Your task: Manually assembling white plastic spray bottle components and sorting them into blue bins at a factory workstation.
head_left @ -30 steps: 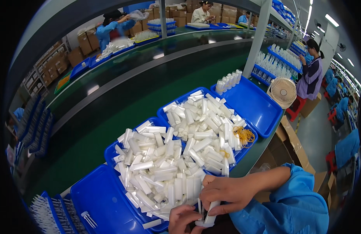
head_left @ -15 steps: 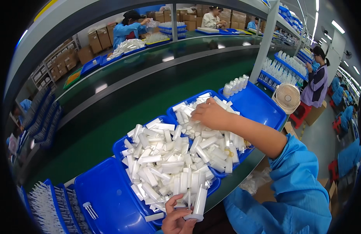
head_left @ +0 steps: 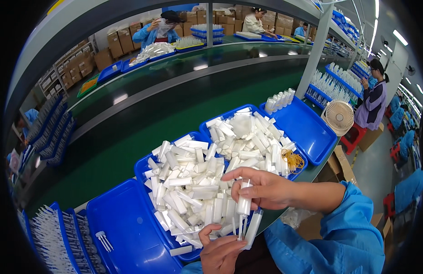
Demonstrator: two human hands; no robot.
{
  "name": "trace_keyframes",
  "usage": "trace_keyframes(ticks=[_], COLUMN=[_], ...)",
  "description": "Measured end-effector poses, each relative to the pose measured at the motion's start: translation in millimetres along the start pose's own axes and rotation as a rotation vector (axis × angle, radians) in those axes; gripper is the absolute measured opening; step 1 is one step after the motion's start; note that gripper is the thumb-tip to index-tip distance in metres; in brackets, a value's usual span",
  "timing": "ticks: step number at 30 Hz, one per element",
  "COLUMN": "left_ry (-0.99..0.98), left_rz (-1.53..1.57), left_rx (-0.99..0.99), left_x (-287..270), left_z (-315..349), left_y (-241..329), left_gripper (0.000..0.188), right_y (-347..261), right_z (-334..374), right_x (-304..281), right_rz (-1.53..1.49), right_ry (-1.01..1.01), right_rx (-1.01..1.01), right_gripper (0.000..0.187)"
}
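My right hand [head_left: 268, 189] pinches a white tube [head_left: 244, 201] with a clear end, holding it upright. Just below, my left hand [head_left: 220, 253] is closed on thin white stems [head_left: 240, 226] that point up, along with another white tube with a clear wall [head_left: 253, 228]. The raised tube's lower end is at the stem tips; whether a stem is inside it I cannot tell. Both hands are at the near edge of two blue trays [head_left: 139, 166] heaped with loose white tubes [head_left: 193, 192].
At left a blue tray [head_left: 124, 223] bears a few white stemmed pieces [head_left: 104, 241], beside racks of stemmed pieces [head_left: 49, 237]. Rubber bands [head_left: 293, 160] lie on the right heap. Beyond are a blue tray [head_left: 302, 130] with upright tubes [head_left: 280, 100], a fan [head_left: 338, 117] and a green conveyor [head_left: 175, 109].
My right hand has come back from the far heap toward my left hand, with a white tube in its fingers. The left hand has shifted slightly right. The rubber bands are now uncovered.
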State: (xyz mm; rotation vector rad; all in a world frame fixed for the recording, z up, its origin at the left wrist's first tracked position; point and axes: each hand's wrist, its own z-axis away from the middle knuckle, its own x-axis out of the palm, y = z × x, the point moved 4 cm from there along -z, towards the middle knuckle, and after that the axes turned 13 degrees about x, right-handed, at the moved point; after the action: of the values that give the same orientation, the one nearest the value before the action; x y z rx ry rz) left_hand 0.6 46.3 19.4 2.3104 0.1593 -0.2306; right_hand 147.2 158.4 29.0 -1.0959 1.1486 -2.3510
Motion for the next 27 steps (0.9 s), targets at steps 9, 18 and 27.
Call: trace_keyframes(ticks=[9,18,27], left_ry=[0.02,-0.179,0.034], left_rz=[0.001,-0.034,-0.154], left_rx=[-0.04,0.081,-0.05], left_x=[0.1,1.1,-13.3], left_z=[1.0,10.3,9.1], left_y=[-2.4,-4.7,-2.9], left_gripper=[0.011,0.007,0.016], right_y=[-16.6,-6.2,-22.0], right_z=[13.3,18.8,-33.2], right_x=[3.7,16.1,6.6], right_rz=[1.059,0.912,1.22], right_ry=[0.113,-0.16,-0.309], right_rx=[-0.197,-0.094,-0.423], right_gripper=[0.018,0.024,0.025])
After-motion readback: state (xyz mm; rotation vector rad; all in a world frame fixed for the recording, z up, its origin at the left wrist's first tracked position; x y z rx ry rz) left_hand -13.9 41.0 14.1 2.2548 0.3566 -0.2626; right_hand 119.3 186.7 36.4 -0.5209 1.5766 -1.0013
